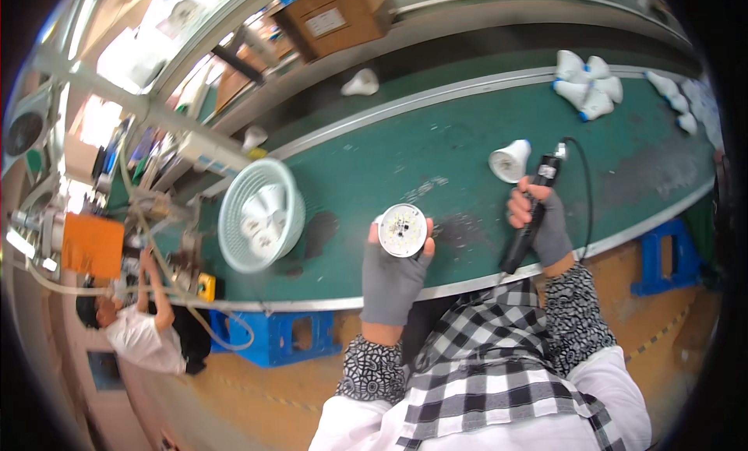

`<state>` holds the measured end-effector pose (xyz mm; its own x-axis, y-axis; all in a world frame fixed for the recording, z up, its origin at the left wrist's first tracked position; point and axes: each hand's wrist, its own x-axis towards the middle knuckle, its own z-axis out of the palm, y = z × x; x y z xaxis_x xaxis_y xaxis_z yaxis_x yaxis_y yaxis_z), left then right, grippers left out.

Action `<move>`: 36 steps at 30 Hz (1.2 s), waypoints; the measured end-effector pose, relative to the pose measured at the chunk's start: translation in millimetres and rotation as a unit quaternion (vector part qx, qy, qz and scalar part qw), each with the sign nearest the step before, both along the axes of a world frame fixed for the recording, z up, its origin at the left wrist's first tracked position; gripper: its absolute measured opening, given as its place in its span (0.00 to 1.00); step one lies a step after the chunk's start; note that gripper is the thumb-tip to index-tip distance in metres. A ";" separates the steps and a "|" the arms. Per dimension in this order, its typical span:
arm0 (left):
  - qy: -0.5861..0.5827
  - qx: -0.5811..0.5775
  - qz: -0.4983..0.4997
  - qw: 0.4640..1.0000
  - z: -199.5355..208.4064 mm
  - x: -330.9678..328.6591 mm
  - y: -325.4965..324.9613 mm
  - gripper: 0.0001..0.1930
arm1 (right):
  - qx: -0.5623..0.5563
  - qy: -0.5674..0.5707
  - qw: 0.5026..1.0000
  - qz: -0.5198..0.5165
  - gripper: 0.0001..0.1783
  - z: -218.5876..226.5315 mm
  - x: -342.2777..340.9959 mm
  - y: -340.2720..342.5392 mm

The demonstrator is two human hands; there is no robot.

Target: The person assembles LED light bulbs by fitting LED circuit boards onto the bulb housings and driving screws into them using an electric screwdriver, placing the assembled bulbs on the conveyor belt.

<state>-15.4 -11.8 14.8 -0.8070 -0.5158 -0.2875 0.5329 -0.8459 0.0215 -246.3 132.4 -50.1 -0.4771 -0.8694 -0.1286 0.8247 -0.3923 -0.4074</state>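
Observation:
My left hand (395,283), in a grey fingerless glove, grips a white LED bulb (403,230) over the green bench. The bulb's round face points up and shows its board of small yellowish LEDs. In my right hand (544,217), also gloved, is a black electric screwdriver (533,227); its thin bit points down toward the bench's front edge. A cord (590,194) loops from the tool's upper end. Just beyond my right hand another bulb (510,161) lies on its side, its open face turned toward me.
A pale green plastic basket (231,231) holding several bulbs stands at left. White bulb housings (590,89) cluster at the far right. A single bulb (361,82) sits beyond the bench's raised edge. Blue stools (285,336) stand below the bench. At far left a person (148,334) works.

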 end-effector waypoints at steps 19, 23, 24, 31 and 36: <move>-0.153 -0.521 -0.334 0.770 -25.5 -212.4 -30.8 0.29 | 0.259 0.048 0.957 -0.120 0.18 27.6 -27.7 -12.2; -0.112 -0.508 -0.283 0.806 -22.8 -276.0 -36.3 0.24 | 0.247 0.115 0.952 -0.139 0.18 27.5 -80.2 -27.5; -0.093 -0.469 -0.251 0.842 -30.6 -300.5 -38.9 0.22 | 0.254 0.111 0.950 -0.143 0.18 24.5 -93.7 -25.0; -0.158 -0.555 -0.073 0.813 -60.0 -468.4 -84.3 0.20 | 0.150 0.017 0.971 -0.185 0.21 24.1 -117.9 -12.4; -0.346 -0.808 0.055 0.473 -36.8 -422.4 -115.4 0.39 | 0.164 -0.021 0.965 -0.206 0.19 15.6 -126.9 -6.7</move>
<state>-437.8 -127.2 -22.0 -0.7507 -0.5413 0.3787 -0.0366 0.6065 0.7943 -373.2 125.7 -34.6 -0.7616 -0.5172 -0.3906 0.6450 -0.5461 -0.5346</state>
